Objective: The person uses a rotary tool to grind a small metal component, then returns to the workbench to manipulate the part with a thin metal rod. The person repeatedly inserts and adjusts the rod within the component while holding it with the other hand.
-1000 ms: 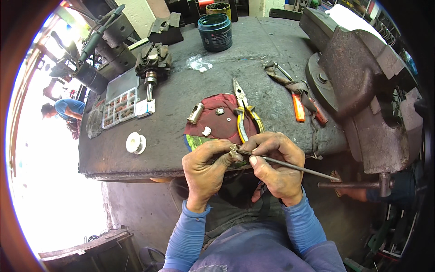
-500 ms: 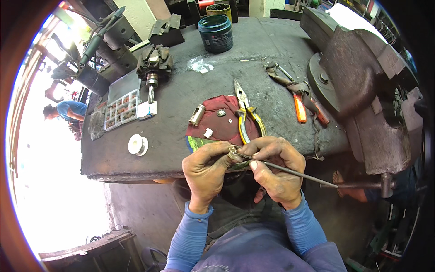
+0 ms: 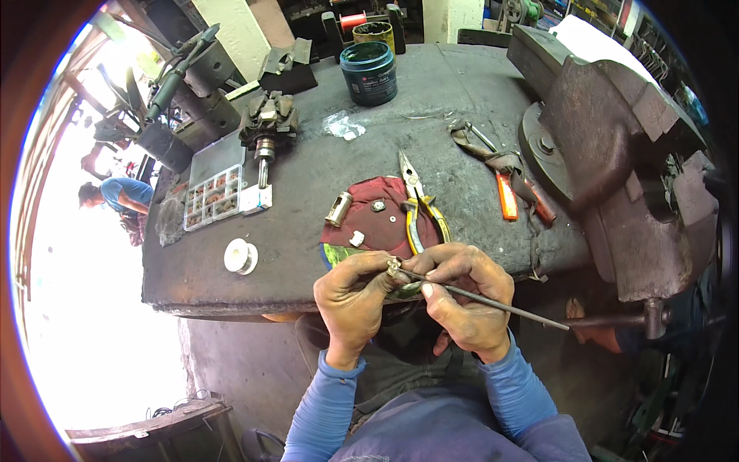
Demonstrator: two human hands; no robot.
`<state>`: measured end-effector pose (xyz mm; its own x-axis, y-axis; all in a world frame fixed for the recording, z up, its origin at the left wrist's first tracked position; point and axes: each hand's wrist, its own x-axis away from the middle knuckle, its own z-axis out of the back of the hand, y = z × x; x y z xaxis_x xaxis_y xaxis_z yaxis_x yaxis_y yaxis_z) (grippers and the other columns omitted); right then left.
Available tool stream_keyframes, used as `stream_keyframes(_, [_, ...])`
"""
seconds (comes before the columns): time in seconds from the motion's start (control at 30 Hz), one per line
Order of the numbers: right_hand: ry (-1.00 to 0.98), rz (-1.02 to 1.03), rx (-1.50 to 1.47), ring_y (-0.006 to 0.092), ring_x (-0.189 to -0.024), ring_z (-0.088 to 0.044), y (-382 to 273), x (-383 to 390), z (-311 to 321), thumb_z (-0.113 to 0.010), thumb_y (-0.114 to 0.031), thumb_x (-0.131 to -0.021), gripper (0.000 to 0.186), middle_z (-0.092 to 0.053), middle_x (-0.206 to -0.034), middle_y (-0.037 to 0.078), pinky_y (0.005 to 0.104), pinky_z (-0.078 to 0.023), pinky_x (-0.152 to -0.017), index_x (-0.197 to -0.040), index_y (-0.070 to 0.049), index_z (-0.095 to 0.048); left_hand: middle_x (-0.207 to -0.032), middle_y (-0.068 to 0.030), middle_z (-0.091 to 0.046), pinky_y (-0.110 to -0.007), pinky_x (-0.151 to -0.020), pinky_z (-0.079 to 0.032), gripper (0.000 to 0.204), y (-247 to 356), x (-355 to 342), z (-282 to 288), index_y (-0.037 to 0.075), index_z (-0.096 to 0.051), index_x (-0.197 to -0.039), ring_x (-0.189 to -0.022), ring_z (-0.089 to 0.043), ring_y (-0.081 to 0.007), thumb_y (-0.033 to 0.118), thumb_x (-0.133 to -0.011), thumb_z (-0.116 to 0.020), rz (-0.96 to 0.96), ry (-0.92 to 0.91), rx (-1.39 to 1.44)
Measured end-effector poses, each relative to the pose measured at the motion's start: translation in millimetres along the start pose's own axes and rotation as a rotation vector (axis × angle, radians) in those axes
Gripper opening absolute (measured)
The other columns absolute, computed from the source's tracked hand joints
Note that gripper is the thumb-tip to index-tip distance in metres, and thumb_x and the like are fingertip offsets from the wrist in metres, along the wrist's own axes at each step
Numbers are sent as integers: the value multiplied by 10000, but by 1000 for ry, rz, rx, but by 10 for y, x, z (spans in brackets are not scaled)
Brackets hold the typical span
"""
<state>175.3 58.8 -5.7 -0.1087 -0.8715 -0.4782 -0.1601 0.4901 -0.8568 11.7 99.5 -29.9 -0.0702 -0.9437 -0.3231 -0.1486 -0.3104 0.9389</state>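
My left hand (image 3: 346,304) pinches a small metal piece (image 3: 392,266) at the front edge of the dark bench (image 3: 208,285). My right hand (image 3: 466,296) grips a long thin metal rod (image 3: 500,306), one end at that piece, the other pointing right and down. Just beyond both hands lies a red cloth pad (image 3: 371,235) with a metal sleeve (image 3: 339,208), a white plastic piece (image 3: 357,239), a small round part (image 3: 378,205) and a tiny washer (image 3: 392,219). Yellow-handled long-nose pliers (image 3: 422,215) lie along its right side.
Left: white spool (image 3: 240,256), parts organizer (image 3: 212,198), bladed shaft assembly (image 3: 265,144). Back: dark blue tub (image 3: 369,77). Right: orange-handled tool (image 3: 508,196), big vise (image 3: 608,146). A person in blue (image 3: 123,194) is bent over at far left; another's bare foot (image 3: 581,331) shows beneath the vise.
The whole view has shifted slightly, with the bench lower in the picture. Both hands keep their grip on the small piece and rod, which have moved only slightly.
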Motion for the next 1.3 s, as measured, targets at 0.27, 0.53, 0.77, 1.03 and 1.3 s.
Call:
stream_keyframes(0.27, [-17,56,82,231,-998,-711,-8,-4,7,-642,107,-861,151,-687,-1087,207,382,-598,-897,-990,33,-618,-956,-89,-762,-270,-773,-600,152,-5,0,-8,-49,-748,-1002,-835,-716,-127,-52,-865,-813,7,29,-40])
stream_keyframes(0.53, [-2,24,125,225,-998,-710,-23,11,2,-633,119,-844,164,-688,-1088,212,362,-599,-876,-986,38,-617,-958,-97,-764,-264,-774,-596,154,-29,15,-29,-51,-746,-999,-843,-713,-126,-53,-862,-816,-42,28,-66])
stream_keyframes(0.77, [-6,-28,133,233,-1009,-711,-42,8,-4,-639,107,-844,144,-688,-1077,205,375,-595,-892,-973,45,-617,-956,-92,-766,-263,-764,-593,153,-34,16,-29,-48,-746,-989,-844,-712,-129,-57,-855,-820,-59,17,-81])
stream_keyframes(1.03, [16,-57,69,246,-1025,-713,-46,26,16,-643,110,-834,140,-682,-1095,210,385,-593,-927,-959,48,-626,-934,-100,-759,-266,-759,-593,107,-48,16,-13,-62,-731,-986,-836,-709,-139,-96,-886,-749,-120,-17,-152])
stream_keyframes(1.3, [82,-9,-45,239,-1028,-709,41,62,-18,-639,100,-867,138,-684,-1099,214,389,-591,-939,-994,48,-625,-948,-103,-767,-275,-764,-594,144,-59,20,-8,-48,-745,-985,-842,-714,-137,-57,-856,-809,-30,10,-53])
